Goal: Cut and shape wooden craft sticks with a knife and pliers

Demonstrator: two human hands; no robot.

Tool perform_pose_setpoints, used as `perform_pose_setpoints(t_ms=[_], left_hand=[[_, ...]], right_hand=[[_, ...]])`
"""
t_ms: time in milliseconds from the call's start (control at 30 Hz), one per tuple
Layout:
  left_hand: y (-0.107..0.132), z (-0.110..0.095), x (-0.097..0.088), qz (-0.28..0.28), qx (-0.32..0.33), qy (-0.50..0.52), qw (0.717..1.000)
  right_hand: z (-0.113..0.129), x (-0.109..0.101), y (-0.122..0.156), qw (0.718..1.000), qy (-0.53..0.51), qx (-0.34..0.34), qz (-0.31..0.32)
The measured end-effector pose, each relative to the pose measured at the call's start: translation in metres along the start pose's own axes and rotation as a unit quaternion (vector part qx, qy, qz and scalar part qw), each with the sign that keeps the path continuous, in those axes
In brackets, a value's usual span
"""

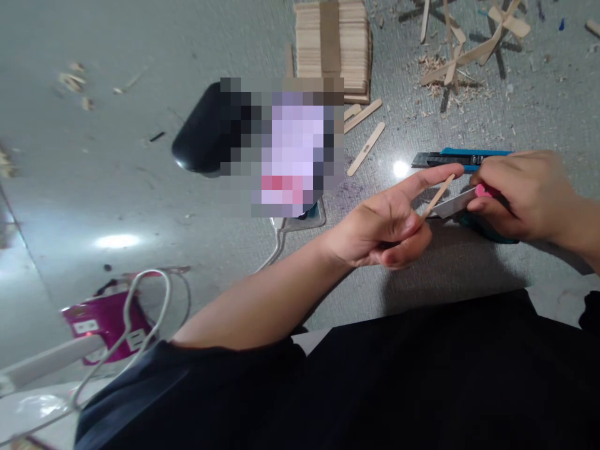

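Observation:
My left hand (pixel 389 228) pinches a thin wooden craft stick (pixel 439 196) between thumb and fingers, its index finger stretched out past the stick's far end. In my right hand (pixel 525 190) is a pink-handled cutter knife (pixel 457 202), its blade pointing left and its tip close to the stick near my left thumb; whether blade and wood touch I cannot tell. Just beyond the hands lies a blue and black cutter knife (pixel 469 157), partly covered by my right hand. Below the pink knife, a dark green object (pixel 492 230) shows in part.
A banded stack of craft sticks (pixel 307 47) lies at the back, loose sticks (pixel 366 149) beside it. Stick assemblies (pixel 469 56) stand among shavings at back right. A black case (pixel 199 137) and a blurred-out phone (pixel 295 144) with a white cable lie left; a purple power strip (pixel 110 319) is lower left.

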State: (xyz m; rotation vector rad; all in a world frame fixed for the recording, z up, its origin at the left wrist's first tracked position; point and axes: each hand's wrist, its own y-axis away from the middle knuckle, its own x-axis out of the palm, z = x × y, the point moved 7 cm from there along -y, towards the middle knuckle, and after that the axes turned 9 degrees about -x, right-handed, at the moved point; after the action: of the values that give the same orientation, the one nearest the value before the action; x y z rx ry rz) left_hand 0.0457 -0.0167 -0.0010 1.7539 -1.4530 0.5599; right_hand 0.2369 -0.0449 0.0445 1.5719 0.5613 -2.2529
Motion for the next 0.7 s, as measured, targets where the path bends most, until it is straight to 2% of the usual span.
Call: perform_pose_setpoints(t_ms=[233, 400, 500, 700], left_hand=[[-0.002, 0.007, 0.0, 0.085, -0.027, 0.124, 0.988], [-0.003, 0.008, -0.005, 0.06, -0.048, 0.135, 0.988], [-0.003, 0.009, -0.004, 0.064, -0.044, 0.135, 0.988], [-0.004, 0.009, -0.004, 0.046, -0.035, 0.11, 0.992]], right_hand=[[0.005, 0.0, 0.003, 0.999, 0.037, 0.0, -0.022], [0.004, 0.003, 0.004, 0.999, 0.031, 0.015, 0.006], [0.005, 0.003, 0.003, 0.999, 0.031, 0.03, 0.028], [0.012, -0.004, 0.002, 0.997, 0.051, -0.029, -0.045]])
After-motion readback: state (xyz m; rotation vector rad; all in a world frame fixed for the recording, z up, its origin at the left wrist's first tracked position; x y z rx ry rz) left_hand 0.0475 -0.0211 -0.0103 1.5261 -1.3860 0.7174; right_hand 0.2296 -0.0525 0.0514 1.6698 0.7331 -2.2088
